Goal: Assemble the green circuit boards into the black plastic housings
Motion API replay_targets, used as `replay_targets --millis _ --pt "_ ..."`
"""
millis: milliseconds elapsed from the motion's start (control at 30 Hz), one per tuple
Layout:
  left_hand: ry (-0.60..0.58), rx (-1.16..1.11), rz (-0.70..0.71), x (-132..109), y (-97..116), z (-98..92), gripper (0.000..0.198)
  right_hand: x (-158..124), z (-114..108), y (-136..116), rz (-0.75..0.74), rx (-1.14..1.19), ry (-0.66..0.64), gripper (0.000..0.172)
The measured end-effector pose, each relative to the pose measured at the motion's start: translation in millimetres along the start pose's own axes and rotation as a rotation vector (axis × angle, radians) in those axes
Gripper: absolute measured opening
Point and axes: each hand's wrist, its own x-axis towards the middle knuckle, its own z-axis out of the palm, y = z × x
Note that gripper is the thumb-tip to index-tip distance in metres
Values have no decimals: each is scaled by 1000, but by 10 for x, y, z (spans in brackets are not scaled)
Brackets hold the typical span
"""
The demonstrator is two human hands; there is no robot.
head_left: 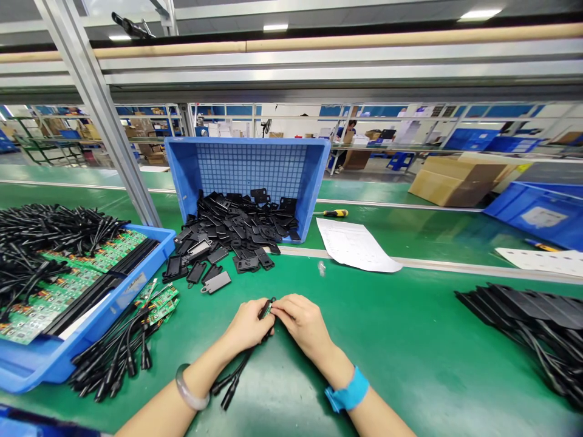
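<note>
My left hand (249, 323) is closed round a small black plastic case (273, 300) with a bit of green circuit board (268, 310) showing in it. Black cables (235, 383) with plug ends trail from under that hand onto the table. My right hand (302, 320) meets it from the right, thumb and fingertips pinched at the edge of the board. The fingers hide most of the case and board. Beyond the hands, loose black plastic cases (246, 227) spill out of a tipped blue crate (251, 141). One grey-faced case (217, 283) lies closest to my left hand.
At left, a blue tray (150, 258) holds circuit boards with cables, with a loose bundle of cabled boards (132, 340) beside it. A paper sheet (357, 246) and a screwdriver (336, 213) lie behind. Black cased pieces with cables (531, 321) are stacked right. A metal post (102, 109) rises at left.
</note>
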Motion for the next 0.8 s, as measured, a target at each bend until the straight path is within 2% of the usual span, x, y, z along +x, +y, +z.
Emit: replay_targets --millis 233,400,500,600,700,800 --pt "-45 -27 -46 10 -18 -10 14 55 -73 4 -7 13 -69 20" --pt "-113 -77 -78 33 -2 -45 11 72 -80 -23 -36 -149 -185 19" --pt "-132 -198 -117 47 22 -67 14 74 -67 -63 -9 -168 -217 18" --pt "-47 -385 -165 61 35 -83 29 131 -119 5 107 -136 -190 15" --pt "47 -557 -176 70 31 -83 44 248 -254 277 318 -382 -153 14" --pt "68 -659 -158 73 23 -66 51 352 -411 665 473 -604 -129 15"
